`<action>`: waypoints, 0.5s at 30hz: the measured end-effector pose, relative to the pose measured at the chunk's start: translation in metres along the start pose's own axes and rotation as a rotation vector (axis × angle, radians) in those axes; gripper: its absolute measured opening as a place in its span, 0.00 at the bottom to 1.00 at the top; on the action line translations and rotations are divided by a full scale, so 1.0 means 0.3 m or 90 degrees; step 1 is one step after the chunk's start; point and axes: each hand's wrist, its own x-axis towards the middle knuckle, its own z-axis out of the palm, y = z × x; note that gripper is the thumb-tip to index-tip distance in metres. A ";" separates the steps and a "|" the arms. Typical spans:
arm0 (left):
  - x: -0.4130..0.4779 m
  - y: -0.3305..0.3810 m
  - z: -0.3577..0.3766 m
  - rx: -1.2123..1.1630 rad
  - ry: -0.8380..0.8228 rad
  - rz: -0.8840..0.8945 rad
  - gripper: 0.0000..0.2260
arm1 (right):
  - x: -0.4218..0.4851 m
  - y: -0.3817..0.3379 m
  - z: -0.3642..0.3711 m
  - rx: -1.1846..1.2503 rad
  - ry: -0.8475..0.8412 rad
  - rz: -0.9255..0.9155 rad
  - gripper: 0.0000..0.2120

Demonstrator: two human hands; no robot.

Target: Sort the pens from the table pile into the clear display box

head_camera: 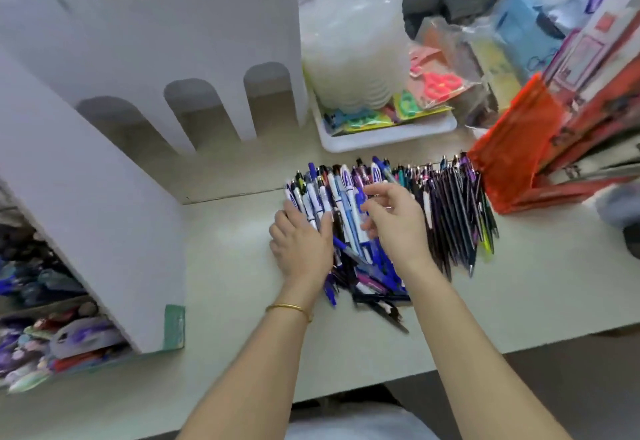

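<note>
A pile of pens (pixel 349 218) lies in the middle of the table (pixel 228 266): white and blue ones to the left, a tidy row of dark purple and black ones (pixel 453 211) to the right. My left hand (pixel 301 245) sits at the pile's left side, with a bunch of white pens (pixel 313 202) held between its thumb and fingers. Just above the blue pens is my right hand (pixel 394 221), fingers loosely spread and holding nothing that I can see. No clear display box can be made out.
A tall white cardboard organiser (pixel 145 69) with arched slots stands at the left and back. Behind the pile, a white tray (pixel 388 136) carries a stack of clear lids and packed toys. Orange folders (pixel 519 148) lean at the right. The table's front edge is near my arms.
</note>
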 end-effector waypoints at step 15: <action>0.137 -0.016 -0.035 -0.051 -0.057 -0.030 0.38 | 0.102 -0.020 0.066 0.028 -0.075 0.015 0.11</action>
